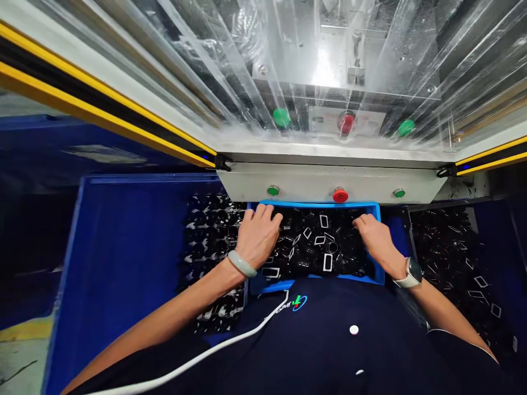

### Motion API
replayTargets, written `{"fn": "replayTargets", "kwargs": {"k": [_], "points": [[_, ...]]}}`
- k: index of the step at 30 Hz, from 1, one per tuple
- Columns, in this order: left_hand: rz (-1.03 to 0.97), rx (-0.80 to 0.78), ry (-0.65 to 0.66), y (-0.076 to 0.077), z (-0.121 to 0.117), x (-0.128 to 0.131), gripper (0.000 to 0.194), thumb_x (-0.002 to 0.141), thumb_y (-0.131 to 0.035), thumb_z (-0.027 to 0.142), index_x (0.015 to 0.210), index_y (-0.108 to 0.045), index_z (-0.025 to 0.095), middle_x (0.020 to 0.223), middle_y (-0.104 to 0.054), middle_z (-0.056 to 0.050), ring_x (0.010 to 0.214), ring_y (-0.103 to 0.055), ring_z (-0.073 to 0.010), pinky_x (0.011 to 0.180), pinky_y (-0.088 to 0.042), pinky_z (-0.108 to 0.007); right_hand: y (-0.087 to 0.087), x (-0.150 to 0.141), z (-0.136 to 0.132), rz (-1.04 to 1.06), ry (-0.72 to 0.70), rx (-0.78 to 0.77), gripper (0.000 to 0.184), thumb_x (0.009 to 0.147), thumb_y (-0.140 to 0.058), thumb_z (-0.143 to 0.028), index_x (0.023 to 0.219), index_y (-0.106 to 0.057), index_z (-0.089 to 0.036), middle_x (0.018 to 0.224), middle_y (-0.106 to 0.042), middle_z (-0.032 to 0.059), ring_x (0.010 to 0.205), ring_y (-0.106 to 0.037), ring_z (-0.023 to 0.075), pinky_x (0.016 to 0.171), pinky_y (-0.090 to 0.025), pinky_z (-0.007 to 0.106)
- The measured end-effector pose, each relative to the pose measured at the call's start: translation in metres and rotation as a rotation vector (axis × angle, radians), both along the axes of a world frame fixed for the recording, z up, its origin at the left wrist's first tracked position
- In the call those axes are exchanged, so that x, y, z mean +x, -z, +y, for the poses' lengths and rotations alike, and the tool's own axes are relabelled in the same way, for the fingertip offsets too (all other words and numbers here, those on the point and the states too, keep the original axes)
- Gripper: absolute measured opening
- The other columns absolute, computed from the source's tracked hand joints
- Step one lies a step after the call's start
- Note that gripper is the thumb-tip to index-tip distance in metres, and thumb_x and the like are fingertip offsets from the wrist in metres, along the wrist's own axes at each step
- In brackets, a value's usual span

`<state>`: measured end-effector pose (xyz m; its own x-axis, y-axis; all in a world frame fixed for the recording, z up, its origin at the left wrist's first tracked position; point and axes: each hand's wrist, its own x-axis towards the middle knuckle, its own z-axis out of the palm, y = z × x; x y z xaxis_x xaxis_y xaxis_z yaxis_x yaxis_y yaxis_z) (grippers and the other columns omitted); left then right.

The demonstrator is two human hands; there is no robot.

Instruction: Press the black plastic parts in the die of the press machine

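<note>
You wore a navy shirt (321, 340) with a green-and-blue logo (298, 303), a white cable (222, 344) beside the logo, pale bangle (242, 264), dark-faced watch (409, 272).

Black parts (307, 257) too indistinct, machine (307, 176) cropped above

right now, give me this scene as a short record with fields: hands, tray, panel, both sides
left hand: bracelet on wrist, fingers at the far left corner of the blue tray; anything held is hidden
right hand: watch on wrist, fingers curled at the tray's right end; grip unclear
tray contents: many small black parts, some pale rectangular frames
panel: red button between two green buttons
left side: blue bin, dark pieces
right side: another dark heap
</note>
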<state>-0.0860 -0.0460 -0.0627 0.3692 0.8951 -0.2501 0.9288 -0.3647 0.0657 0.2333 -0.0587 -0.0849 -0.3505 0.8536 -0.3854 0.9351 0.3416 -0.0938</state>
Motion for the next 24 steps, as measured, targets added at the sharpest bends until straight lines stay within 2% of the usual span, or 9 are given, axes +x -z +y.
{"fn": "replayTargets", "kwargs": {"k": [4, 6, 8, 10, 13, 16, 19, 21, 24], "points": [[0.042, -0.037, 0.011, -0.005, -0.002, -0.008, 0.019, 0.092, -0.051, 0.013, 0.092, -0.07, 0.017, 0.108, -0.068, -0.024, 0.106, -0.058, -0.042, 0.086, -0.048, -0.054, 0.025, -0.011, -0.008, -0.084, -0.031, -0.047, 0.031, 0.093, -0.046, 0.006, 0.103, -0.069, -0.013, 0.106, -0.07, 0.0188, 0.102, -0.064, 0.0302, 0.08, -0.052, 0.038], [-0.07, -0.085, -0.041, -0.01, -0.001, -0.012, 0.016, 0.091, -0.052, 0.015, 0.093, -0.068, 0.017, 0.098, -0.068, -0.02, 0.105, -0.058, -0.0403, 0.088, -0.049, -0.055, 0.027, -0.011, -0.009, -0.08, -0.041, -0.046, 0.032, 0.093, -0.046, 0.006, 0.104, -0.068, -0.013, 0.108, -0.069, 0.0188, 0.102, -0.064, 0.0301, 0.08, -0.051, 0.038], [-0.338, -0.13, -0.178, -0.018, 0.003, -0.015, 0.015, 0.089, -0.059, 0.02, 0.102, -0.066, 0.018, 0.1, -0.068, -0.015, 0.107, -0.059, -0.0363, 0.09, -0.051, -0.052, 0.022, -0.007, -0.008, -0.077, -0.048, -0.044, 0.031, 0.092, -0.047, 0.007, 0.104, -0.067, -0.015, 0.108, -0.069, 0.0178, 0.102, -0.063, 0.0294, 0.079, -0.051, 0.037], [-0.723, -0.246, -0.373, -0.029, 0.009, -0.014, 0.041, 0.084, -0.071, 0.029, 0.123, -0.062, 0.022, 0.108, -0.067, -0.01, 0.109, -0.061, -0.0311, 0.09, -0.054, -0.046, 0.013, -0.001, -0.006, -0.048, -0.059, -0.042, 0.027, 0.092, -0.051, 0.004, 0.103, -0.064, -0.017, 0.109, -0.068, 0.016, 0.102, -0.063, 0.0284, 0.077, -0.051, 0.035], [-1.287, -0.619, -0.656, -0.043, 0.021, -0.003, 0.08, 0.077, -0.082, 0.036, 0.149, -0.047, 0.032, 0.105, -0.066, -0.004, 0.099, -0.066, -0.0237, 0.084, -0.058, -0.04, -0.004, 0.008, -0.002, 0.128, -0.033, -0.054, 0.011, 0.097, -0.057, -0.011, 0.1, -0.059, -0.021, 0.109, -0.067, 0.0118, 0.102, -0.062, 0.0268, 0.073, -0.051, 0.033], [-1.58, -0.877, -0.876, -0.043, 0.03, 0.015, 0.055, 0.077, -0.085, 0.043, 0.126, -0.066, 0.027, 0.092, -0.061, -0.001, 0.08, -0.061, -0.0165, 0.069, -0.059, -0.033, -0.016, 0.013, 0.002, 0.437, 0.097, -0.165, 0.006, 0.097, -0.056, -0.02, 0.093, -0.053, -0.023, 0.102, -0.069, 0.0053, 0.095, -0.063, 0.0209, 0.075, -0.051, 0.032], [-1.636, -0.89, -1.014, -0.032, 0.034, 0.032, 0.038, 0.073, -0.091, 0.045, 0.085, -0.067, 0.018, 0.084, -0.056, 0.001, 0.071, -0.053, -0.0114, 0.056, -0.051, -0.023, -0.018, 0.015, 0.003, 0.688, 0.264, -0.336, 0.015, 0.099, -0.057, -0.029, 0.087, -0.05, -0.023, 0.091, -0.069, 0.0003, 0.076, -0.061, 0.0142, 0.07, -0.049, 0.028], [-1.652, -0.898, -1.042, -0.025, 0.034, 0.039, 0.038, 0.075, -0.092, 0.046, 0.082, -0.068, 0.018, 0.083, -0.057, 0.0, 0.072, -0.053, -0.0111, 0.056, -0.048, -0.021, -0.015, 0.016, 0.002, 0.77, 0.37, -0.396, 0.024, 0.097, -0.063, -0.042, 0.088, -0.054, -0.022, 0.086, -0.068, -0.0005, 0.071, -0.059, 0.0133, 0.066, -0.049, 0.027], [-1.701, -0.904, -1.021, -0.017, 0.032, 0.044, 0.034, 0.084, -0.085, 0.049, 0.089, -0.074, 0.017, 0.088, -0.063, -0.003, 0.079, -0.057, -0.0135, 0.061, -0.05, -0.022, -0.011, 0.018, 0.002, 0.846, 0.466, -0.38, 0.033, 0.091, -0.072, -0.05, 0.107, -0.066, -0.021, 0.093, -0.071, 0.0024, 0.083, -0.067, 0.0168, 0.074, -0.055, 0.03]]}}
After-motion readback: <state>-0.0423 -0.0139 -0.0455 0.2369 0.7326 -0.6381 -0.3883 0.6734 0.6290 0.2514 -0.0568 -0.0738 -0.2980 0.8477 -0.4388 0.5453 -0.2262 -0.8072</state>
